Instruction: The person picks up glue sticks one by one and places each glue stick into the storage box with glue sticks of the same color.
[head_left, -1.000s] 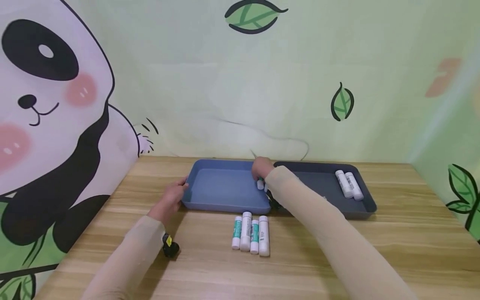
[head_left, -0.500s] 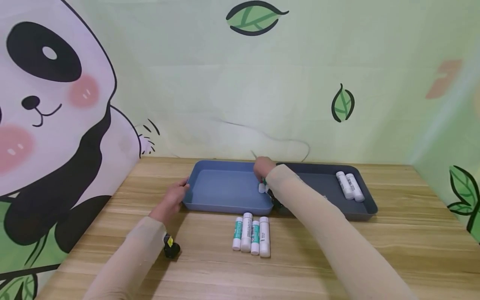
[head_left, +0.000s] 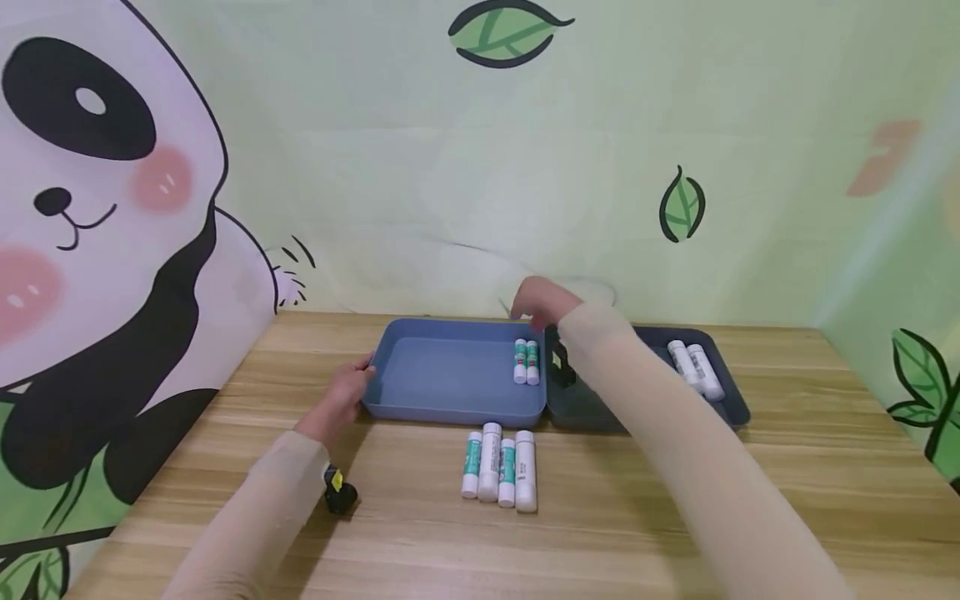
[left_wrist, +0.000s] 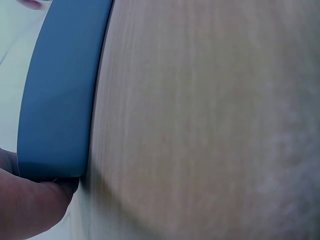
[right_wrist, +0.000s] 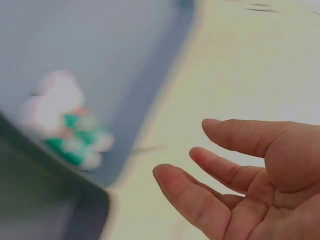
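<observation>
My left hand [head_left: 339, 402] holds the left end of the blue tray [head_left: 450, 415]; in the left wrist view its thumb [left_wrist: 32, 202] lies at the tray's corner. Above the back rims, where the two trays meet, my right hand [head_left: 543, 302] is raised with nothing in it, its fingers [right_wrist: 195, 205] spread apart. Two small green-labelled glue sticks [head_left: 521, 362] lie side by side at the blue tray's right end. In front of the trays, a row on the table alternates small green-labelled glue sticks [head_left: 472, 465] and larger white ones [head_left: 526, 472].
Against the blue tray's right side stands a dark grey tray [head_left: 592, 415], partly covered by the right sleeve. Two large white glue sticks [head_left: 705, 372] lie in its right end. Behind the wooden table [head_left: 375, 542] rises a panda-printed backdrop [head_left: 375, 167].
My right hand has let go of the green-labelled glue sticks in the blue tray and lifted up and slightly right. The left hand stays on the tray's end.
</observation>
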